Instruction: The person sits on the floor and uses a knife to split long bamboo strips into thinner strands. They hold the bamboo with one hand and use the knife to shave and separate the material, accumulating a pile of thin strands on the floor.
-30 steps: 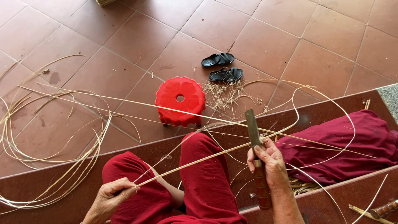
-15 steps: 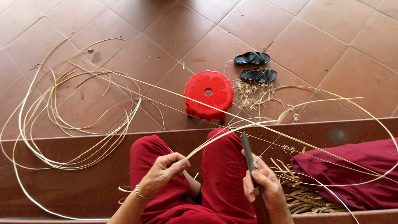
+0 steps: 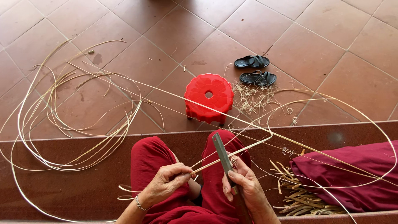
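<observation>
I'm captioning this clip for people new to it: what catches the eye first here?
The bright red plastic stool on the tiled floor stands out at centre. Below it, the left hand pinches a pale cane strip while the right hand holds a flat blade against it. Loose cane loops sprawl at left.

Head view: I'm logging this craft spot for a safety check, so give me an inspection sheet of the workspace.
Surface: brown step above a tiled floor.
Job's things: cane strip pinched in the left hand; knife in the right hand, blade against the strip.
Clutter: cane loops on the left, shavings by the stool, cane offcuts at the right.
Hands: both closed, over red trousers.
Cables: nothing seen.
Surroundings: red stool, black sandals, maroon cloth.
</observation>
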A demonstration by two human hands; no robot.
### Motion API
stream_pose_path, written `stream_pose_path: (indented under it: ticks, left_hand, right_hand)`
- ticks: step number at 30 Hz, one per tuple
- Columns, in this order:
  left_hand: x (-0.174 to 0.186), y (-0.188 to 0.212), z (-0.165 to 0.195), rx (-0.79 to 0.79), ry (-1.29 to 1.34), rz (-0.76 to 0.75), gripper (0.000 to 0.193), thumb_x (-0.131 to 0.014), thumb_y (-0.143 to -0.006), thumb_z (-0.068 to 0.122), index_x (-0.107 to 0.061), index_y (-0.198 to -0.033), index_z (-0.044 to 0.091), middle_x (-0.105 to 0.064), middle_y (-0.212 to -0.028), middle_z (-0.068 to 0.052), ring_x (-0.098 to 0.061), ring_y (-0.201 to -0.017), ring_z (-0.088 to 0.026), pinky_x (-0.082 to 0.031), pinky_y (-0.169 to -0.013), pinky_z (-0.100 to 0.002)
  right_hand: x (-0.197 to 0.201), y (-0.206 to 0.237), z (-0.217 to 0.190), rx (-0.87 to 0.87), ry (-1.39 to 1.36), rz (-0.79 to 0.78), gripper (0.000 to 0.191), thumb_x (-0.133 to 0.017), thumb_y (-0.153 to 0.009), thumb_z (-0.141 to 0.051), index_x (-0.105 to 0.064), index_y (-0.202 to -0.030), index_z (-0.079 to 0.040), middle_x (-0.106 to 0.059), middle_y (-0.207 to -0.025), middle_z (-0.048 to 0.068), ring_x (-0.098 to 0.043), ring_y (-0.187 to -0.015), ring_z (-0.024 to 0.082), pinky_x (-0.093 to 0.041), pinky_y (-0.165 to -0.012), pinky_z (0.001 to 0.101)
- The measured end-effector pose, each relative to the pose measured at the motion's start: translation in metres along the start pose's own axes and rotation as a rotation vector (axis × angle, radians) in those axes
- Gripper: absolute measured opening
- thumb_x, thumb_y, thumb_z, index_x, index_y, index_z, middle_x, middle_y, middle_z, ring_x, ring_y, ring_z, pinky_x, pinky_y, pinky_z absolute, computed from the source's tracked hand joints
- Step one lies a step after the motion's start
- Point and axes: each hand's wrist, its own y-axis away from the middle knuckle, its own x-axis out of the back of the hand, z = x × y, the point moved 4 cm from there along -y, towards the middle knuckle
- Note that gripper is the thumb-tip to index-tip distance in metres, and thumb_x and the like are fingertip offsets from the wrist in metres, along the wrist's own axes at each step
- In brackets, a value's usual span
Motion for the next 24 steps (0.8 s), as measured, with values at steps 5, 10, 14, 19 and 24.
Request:
stream_pose_path:
  ticks: [5,10,14,19,24]
  left_hand:
    - [0.015,0.013,-0.006,0.048,0.041,0.011,0.014,-0.065,-0.097,0.000,-0.076,-0.104,-0.004,-0.071,-0.090,-0.004,-0.064,-0.082,-0.010,-0.054,-0.073,-0.025]
    - [0.037,0.033,-0.013,0.037,-0.095,0.021,0.014,-0.070,-0.093,-0.002,-0.079,-0.103,-0.003,-0.073,-0.083,-0.004,-0.064,-0.076,-0.009,-0.054,-0.068,-0.024]
    - [0.058,0.047,-0.028,0.054,-0.056,0.013,0.017,-0.070,-0.090,-0.003,-0.079,-0.104,-0.003,-0.076,-0.084,-0.005,-0.067,-0.075,-0.010,-0.055,-0.066,-0.025]
    - [0.101,0.075,-0.048,0.217,-0.231,0.062,0.019,-0.072,-0.086,-0.001,-0.084,-0.101,0.001,-0.082,-0.082,-0.005,-0.070,-0.072,-0.011,-0.057,-0.062,-0.026]
    - [0.102,0.072,-0.050,0.286,-0.138,0.020,0.025,-0.070,-0.088,0.002,-0.079,-0.112,0.001,-0.080,-0.100,-0.008,-0.074,-0.092,-0.015,-0.061,-0.081,-0.030]
  right_hand:
    - [0.012,-0.002,-0.002,0.053,0.047,0.049,0.036,-0.052,-0.098,-0.005,-0.047,-0.134,-0.001,-0.062,-0.066,0.014,-0.058,-0.047,0.019,-0.048,-0.045,0.0269]
    - [0.028,-0.001,-0.005,0.087,0.020,0.076,0.028,-0.053,-0.100,-0.006,-0.049,-0.128,-0.002,-0.062,-0.067,0.013,-0.058,-0.048,0.019,-0.048,-0.044,0.0272]
    - [0.047,0.002,-0.011,0.167,-0.061,0.074,0.029,-0.054,-0.102,-0.009,-0.049,-0.130,-0.002,-0.062,-0.069,0.013,-0.059,-0.050,0.019,-0.050,-0.045,0.0278]
    - [0.072,0.005,-0.028,0.266,-0.131,0.086,0.024,-0.052,-0.103,-0.009,-0.048,-0.126,-0.004,-0.064,-0.073,0.012,-0.061,-0.053,0.021,-0.052,-0.045,0.0287]
    - [0.076,0.013,-0.033,0.309,-0.051,0.183,0.023,-0.052,-0.101,-0.008,-0.049,-0.124,-0.007,-0.066,-0.071,0.012,-0.062,-0.052,0.019,-0.053,-0.044,0.0274]
